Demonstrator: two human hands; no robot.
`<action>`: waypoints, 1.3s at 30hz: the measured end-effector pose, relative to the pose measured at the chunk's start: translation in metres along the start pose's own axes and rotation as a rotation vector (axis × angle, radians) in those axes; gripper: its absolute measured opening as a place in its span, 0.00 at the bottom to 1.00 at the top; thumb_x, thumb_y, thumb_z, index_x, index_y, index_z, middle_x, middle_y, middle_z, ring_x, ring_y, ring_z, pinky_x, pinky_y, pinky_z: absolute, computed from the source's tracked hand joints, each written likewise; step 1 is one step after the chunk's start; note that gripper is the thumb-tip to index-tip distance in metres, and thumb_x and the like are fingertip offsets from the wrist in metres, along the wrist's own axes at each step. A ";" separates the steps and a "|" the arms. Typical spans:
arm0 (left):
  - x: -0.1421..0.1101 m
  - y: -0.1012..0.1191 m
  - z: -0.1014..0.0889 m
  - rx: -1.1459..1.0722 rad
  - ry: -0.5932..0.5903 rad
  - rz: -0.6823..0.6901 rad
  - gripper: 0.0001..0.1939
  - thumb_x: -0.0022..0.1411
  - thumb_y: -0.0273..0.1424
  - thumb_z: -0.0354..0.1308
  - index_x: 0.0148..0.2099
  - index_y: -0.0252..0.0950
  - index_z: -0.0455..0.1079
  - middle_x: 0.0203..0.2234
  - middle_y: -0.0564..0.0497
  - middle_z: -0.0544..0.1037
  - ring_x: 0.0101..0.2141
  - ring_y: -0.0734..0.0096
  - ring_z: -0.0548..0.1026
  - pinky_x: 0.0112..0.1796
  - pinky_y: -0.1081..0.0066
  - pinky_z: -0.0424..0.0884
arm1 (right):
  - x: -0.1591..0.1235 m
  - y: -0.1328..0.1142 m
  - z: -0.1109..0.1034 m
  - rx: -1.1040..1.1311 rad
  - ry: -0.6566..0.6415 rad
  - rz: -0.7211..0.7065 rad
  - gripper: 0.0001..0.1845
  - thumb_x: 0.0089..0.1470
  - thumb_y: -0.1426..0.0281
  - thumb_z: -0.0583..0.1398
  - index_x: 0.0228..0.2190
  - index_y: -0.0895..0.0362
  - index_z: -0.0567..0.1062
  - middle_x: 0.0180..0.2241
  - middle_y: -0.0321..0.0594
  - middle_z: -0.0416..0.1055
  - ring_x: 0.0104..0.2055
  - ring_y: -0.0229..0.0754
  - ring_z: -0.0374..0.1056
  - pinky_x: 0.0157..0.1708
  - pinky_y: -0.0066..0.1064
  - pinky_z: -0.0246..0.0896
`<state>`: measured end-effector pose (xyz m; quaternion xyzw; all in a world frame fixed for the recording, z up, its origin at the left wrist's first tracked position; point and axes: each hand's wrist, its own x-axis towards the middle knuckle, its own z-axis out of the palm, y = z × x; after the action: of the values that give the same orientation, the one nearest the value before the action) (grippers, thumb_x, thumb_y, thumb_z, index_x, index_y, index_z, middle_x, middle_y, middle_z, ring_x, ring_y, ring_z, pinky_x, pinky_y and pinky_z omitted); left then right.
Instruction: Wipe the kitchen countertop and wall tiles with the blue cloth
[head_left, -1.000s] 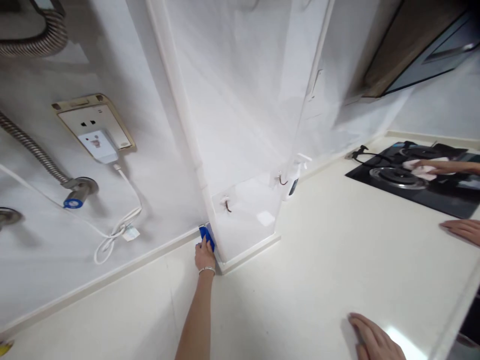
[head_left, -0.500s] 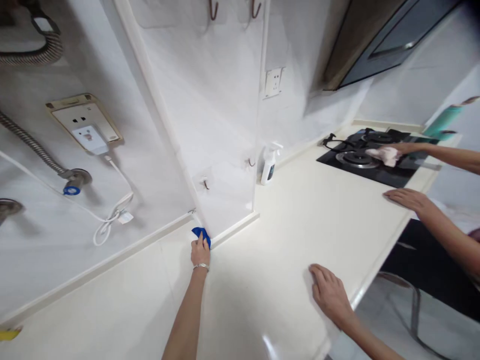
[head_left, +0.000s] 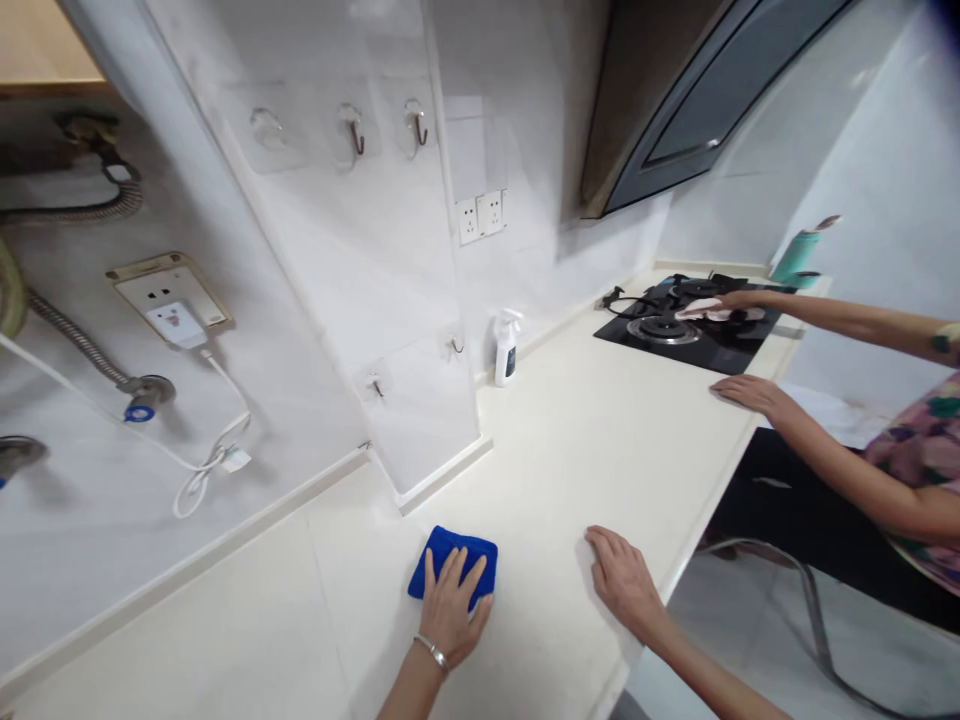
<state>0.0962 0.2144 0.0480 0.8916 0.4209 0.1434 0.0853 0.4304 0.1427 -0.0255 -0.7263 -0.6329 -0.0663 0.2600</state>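
A folded blue cloth (head_left: 469, 552) lies on the cream countertop (head_left: 525, 620). My left hand (head_left: 450, 600), with a silver bracelet on the wrist, presses down on it with fingers spread and flat. Farther right, my right hand (head_left: 624, 585) rests near the front edge of the counter, palm down, fingers stretched out, holding nothing. Against the wall beyond the corner pillar stands a white spray bottle (head_left: 508, 350), out of reach of both hands.
The tiled pillar (head_left: 382, 300) with several hooks juts into the counter. At right, another person wipes a black gas hob (head_left: 667, 325) with a pale cloth (head_left: 701, 309), other hand on the counter. A range hood (head_left: 675, 130) hangs above. A metal-framed chair (head_left: 814, 600) stands below.
My left hand has drawn the blue cloth out of the pillar corner onto the open counter, and its fingers have spread. The view has shifted. My right hand stays by the edge.
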 end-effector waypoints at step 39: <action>-0.002 -0.088 0.016 0.469 0.217 -0.536 0.30 0.65 0.30 0.45 0.68 0.31 0.55 0.67 0.41 0.60 0.67 0.47 0.53 0.65 0.45 0.52 | -0.013 0.021 0.015 0.103 0.006 -0.025 0.21 0.58 0.68 0.49 0.52 0.53 0.66 0.54 0.46 0.69 0.55 0.51 0.67 0.52 0.47 0.65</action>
<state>0.0362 0.2675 0.0084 0.7246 0.6675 0.1095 -0.1319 0.4444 0.1365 -0.0497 -0.7037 -0.6437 -0.0391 0.2983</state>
